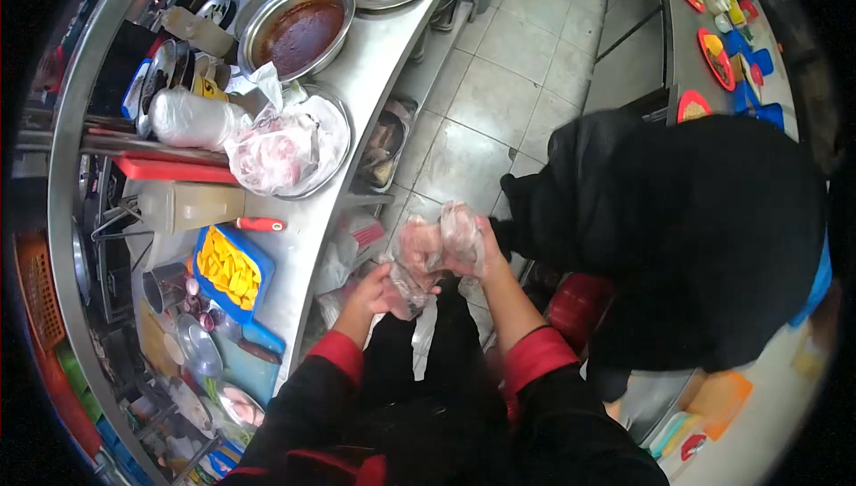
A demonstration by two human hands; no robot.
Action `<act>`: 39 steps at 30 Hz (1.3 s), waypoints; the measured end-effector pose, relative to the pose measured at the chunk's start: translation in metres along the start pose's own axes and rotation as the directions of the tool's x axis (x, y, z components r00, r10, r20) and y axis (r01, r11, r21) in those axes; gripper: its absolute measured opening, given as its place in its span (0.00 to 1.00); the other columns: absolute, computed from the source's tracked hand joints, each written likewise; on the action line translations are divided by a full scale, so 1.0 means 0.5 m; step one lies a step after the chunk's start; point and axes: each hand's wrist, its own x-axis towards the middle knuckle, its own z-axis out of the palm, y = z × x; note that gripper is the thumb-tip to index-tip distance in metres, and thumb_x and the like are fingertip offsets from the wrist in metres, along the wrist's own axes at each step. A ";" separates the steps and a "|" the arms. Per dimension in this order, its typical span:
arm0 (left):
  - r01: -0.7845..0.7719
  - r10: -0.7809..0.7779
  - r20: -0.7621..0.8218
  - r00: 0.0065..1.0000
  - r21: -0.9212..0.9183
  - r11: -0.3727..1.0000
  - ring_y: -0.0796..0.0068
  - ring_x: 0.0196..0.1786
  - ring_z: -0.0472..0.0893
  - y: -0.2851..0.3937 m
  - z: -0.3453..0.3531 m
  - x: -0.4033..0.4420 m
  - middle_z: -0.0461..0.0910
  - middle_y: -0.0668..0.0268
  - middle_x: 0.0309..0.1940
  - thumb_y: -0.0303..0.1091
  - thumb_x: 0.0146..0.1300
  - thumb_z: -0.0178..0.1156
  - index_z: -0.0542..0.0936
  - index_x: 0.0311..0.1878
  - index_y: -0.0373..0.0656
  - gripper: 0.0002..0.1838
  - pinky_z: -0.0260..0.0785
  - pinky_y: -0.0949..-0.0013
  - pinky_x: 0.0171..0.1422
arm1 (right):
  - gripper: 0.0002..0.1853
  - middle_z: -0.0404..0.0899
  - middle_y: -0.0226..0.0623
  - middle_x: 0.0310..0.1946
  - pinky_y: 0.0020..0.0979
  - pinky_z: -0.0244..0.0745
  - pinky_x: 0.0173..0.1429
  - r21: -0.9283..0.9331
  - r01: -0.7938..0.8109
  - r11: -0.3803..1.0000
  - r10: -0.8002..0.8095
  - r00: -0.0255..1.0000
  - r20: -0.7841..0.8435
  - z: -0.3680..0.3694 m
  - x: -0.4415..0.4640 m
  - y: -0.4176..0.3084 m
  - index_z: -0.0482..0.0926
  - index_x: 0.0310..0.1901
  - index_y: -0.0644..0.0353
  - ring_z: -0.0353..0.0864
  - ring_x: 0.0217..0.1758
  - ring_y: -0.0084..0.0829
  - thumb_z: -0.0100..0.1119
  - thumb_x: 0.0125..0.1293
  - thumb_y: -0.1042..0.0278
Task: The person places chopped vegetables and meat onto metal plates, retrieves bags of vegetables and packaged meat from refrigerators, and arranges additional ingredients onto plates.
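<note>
In front of my body, above the floor, I hold pale pink raw meat [419, 243] wrapped in clear plastic. My left hand [373, 290] has its fingers closed on the lower left part of the wrapping. On the upper right, my right hand [489, 250] grips another part of the plastic-covered meat [461, 234]. The plastic hides some of my fingers, and I cannot tell whether it is one bag or two. On the steel counter to the left, a white plastic bag with pink contents [276, 152] rests on a round metal tray [341, 125].
The steel counter [308, 227] also bears a bowl of red-brown sauce [299, 33], a blue tray of yellow pieces [230, 270] and a red-handled tool [260, 224]. A person in black [704, 236] stands close on my right. Red plates [716, 58] line the far right counter.
</note>
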 end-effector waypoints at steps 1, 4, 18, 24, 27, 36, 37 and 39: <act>0.010 -0.011 0.015 1.000 0.045 0.999 0.35 0.68 0.70 0.010 0.019 0.023 0.68 0.49 0.70 0.59 0.60 0.65 0.61 0.75 0.40 0.47 0.63 0.40 0.72 | 0.30 0.80 0.43 0.53 0.54 0.77 0.60 0.097 0.038 0.995 -0.029 0.995 -0.098 0.010 0.013 -0.006 0.74 0.60 0.55 0.82 0.54 0.44 0.67 0.58 0.50; 0.021 -0.023 0.058 0.998 0.025 0.999 0.36 0.70 0.67 0.031 -0.008 0.068 0.65 0.51 0.72 0.54 0.59 0.68 0.60 0.75 0.40 0.47 0.62 0.40 0.73 | 0.33 0.80 0.42 0.54 0.56 0.78 0.58 -0.100 0.046 0.994 -0.052 0.997 -0.061 0.012 0.051 -0.045 0.74 0.61 0.52 0.81 0.55 0.44 0.67 0.57 0.46; -0.255 0.260 0.036 0.965 -0.111 0.960 0.36 0.65 0.71 0.252 -0.279 0.339 0.61 0.45 0.72 0.73 0.54 0.62 0.54 0.78 0.46 0.57 0.76 0.33 0.55 | 0.32 0.80 0.32 0.49 0.48 0.75 0.56 -0.220 0.313 0.924 -0.356 0.914 -0.195 -0.170 0.306 -0.300 0.77 0.57 0.45 0.79 0.50 0.35 0.59 0.57 0.34; -0.418 0.398 -0.303 0.866 -0.002 0.909 0.46 0.55 0.80 0.286 -0.384 0.372 0.75 0.50 0.60 0.64 0.59 0.64 0.63 0.73 0.44 0.46 0.80 0.48 0.50 | 0.33 0.80 0.37 0.53 0.48 0.76 0.60 -0.267 0.187 0.945 -0.226 0.966 -0.123 -0.284 0.451 -0.369 0.74 0.61 0.51 0.81 0.51 0.38 0.57 0.61 0.38; -0.611 0.652 -0.569 0.501 0.301 0.732 0.73 0.35 0.79 0.294 -0.388 0.398 0.81 0.69 0.40 0.47 0.69 0.60 0.78 0.51 0.48 0.15 0.74 0.63 0.38 | 0.30 0.81 0.41 0.54 0.43 0.79 0.60 -0.280 0.159 0.947 -0.173 0.985 -0.027 -0.335 0.557 -0.348 0.73 0.62 0.56 0.83 0.52 0.37 0.60 0.64 0.46; -0.386 0.740 -0.667 -0.088 0.707 0.592 0.68 0.48 0.77 0.424 -0.417 0.395 0.72 0.69 0.37 0.54 0.67 0.59 0.74 0.40 0.47 0.19 0.71 0.63 0.55 | 0.22 0.84 0.42 0.50 0.37 0.82 0.53 -0.263 0.029 0.964 0.000 0.994 0.109 -0.267 0.876 -0.167 0.78 0.58 0.59 0.85 0.50 0.34 0.60 0.69 0.55; -0.488 0.702 -0.702 -0.117 0.656 0.575 0.74 0.34 0.70 0.443 -0.425 0.401 0.69 0.73 0.28 0.54 0.70 0.55 0.74 0.37 0.50 0.17 0.65 0.67 0.41 | 0.21 0.84 0.41 0.49 0.35 0.82 0.53 -0.319 0.002 0.948 -0.025 0.997 -0.068 -0.255 0.898 -0.151 0.78 0.57 0.58 0.85 0.48 0.33 0.61 0.68 0.57; -0.548 0.755 -0.641 -0.137 0.684 0.481 0.80 0.20 0.64 0.459 -0.423 0.408 0.68 0.76 0.19 0.56 0.72 0.49 0.73 0.35 0.54 0.18 0.58 0.69 0.25 | 0.21 0.85 0.38 0.48 0.35 0.81 0.52 -0.447 -0.022 0.894 -0.037 0.992 -0.123 -0.248 0.926 -0.132 0.80 0.55 0.58 0.85 0.47 0.34 0.58 0.68 0.52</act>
